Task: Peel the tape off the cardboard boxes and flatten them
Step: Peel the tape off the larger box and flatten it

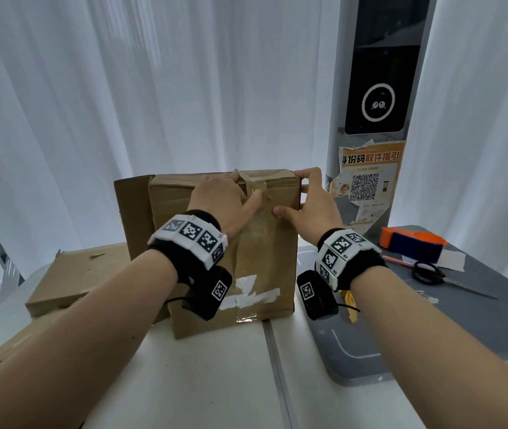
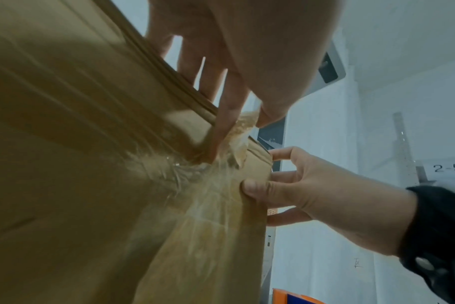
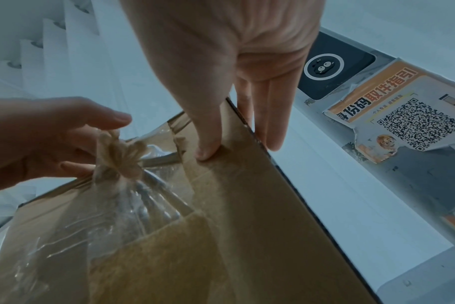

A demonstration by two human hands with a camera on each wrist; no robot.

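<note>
A brown cardboard box [image 1: 262,258] stands upright on the white table, with torn white label scraps low on its front. Clear tape [image 1: 254,193] runs over its top edge and down the front. My left hand [image 1: 246,187] pinches a bunched, lifted end of the tape [image 3: 120,156] at the top edge. My right hand [image 1: 294,193] grips the box's top right corner, thumb [image 3: 208,150] pressed on the front face and fingers wrapped round the side. In the left wrist view the tape [image 2: 243,125] stretches between my fingertips [image 2: 229,115] and the box [image 2: 78,185].
Flattened cardboard [image 1: 70,280] lies on the table at left, and another cardboard piece [image 1: 132,205] stands behind the box. On the grey mat [image 1: 432,329] at right lie an orange-blue tape dispenser [image 1: 410,243], scissors [image 1: 429,274] and a pink pen [image 1: 398,261]. Behind stands a grey pillar [image 1: 370,181].
</note>
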